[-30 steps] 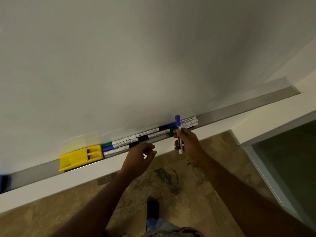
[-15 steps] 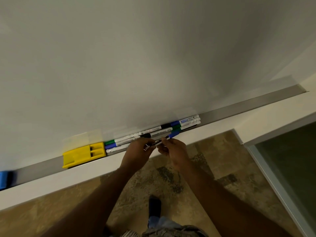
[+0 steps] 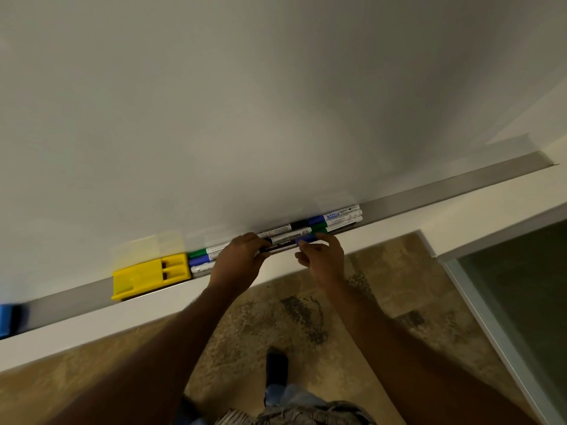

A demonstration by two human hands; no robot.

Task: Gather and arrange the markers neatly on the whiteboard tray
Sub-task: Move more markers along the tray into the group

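A long metal whiteboard tray [image 3: 445,191] runs under the whiteboard. Several markers [image 3: 334,219] with blue, green and black caps lie end to end in rows along it. A blue-capped marker [image 3: 287,244] with a dark barrel lies level along the tray's front edge, held at both ends. My left hand [image 3: 237,260] grips its barrel end, covering markers behind it. My right hand [image 3: 322,256] pinches the blue cap end between thumb and fingers.
A yellow eraser [image 3: 147,275] sits in the tray just left of the markers. A blue object [image 3: 6,319] lies at the tray's far left. Below are a white ledge, a tiled floor and my shoe [image 3: 276,363]. A glass panel stands at the right.
The blue-capped marker went from upright in my right hand to level. My left hand took its other end, and both hands carried it up to the tray's front edge.
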